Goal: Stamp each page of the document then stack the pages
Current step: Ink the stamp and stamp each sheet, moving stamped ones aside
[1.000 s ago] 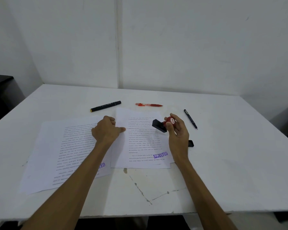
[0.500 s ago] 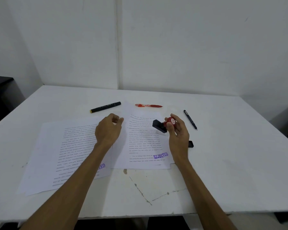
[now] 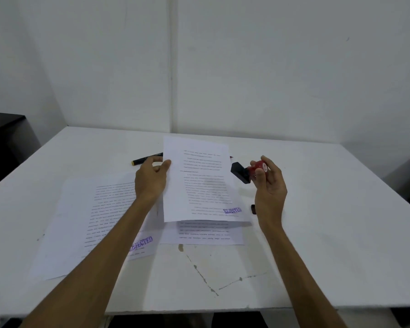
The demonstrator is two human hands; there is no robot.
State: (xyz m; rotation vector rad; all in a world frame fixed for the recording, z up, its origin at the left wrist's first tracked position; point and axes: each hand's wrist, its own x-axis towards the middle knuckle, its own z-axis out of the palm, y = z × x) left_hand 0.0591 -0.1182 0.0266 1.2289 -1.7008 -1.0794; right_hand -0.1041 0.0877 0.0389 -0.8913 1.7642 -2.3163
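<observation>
My left hand (image 3: 152,179) pinches the left edge of a printed page (image 3: 199,185) and holds it lifted, tilted up off the table; it bears a purple REJECTED stamp at its lower right. Beneath it lies another printed page (image 3: 204,234), only its lower lines showing. To the left a stamped page (image 3: 85,221) lies flat, partly under my left forearm. My right hand (image 3: 269,185) grips a red-handled stamp with a black base (image 3: 242,175), held in the air just right of the lifted page.
A black marker with a yellow end (image 3: 142,160) lies behind my left hand. A small dark object (image 3: 253,209) sits by my right wrist. The white table (image 3: 341,221) has cracks near its front edge; white walls stand behind it.
My left hand has taken hold of the top right-hand page and raised it off the pile, uncovering the page below. My right hand still holds the stamp in about the same place.
</observation>
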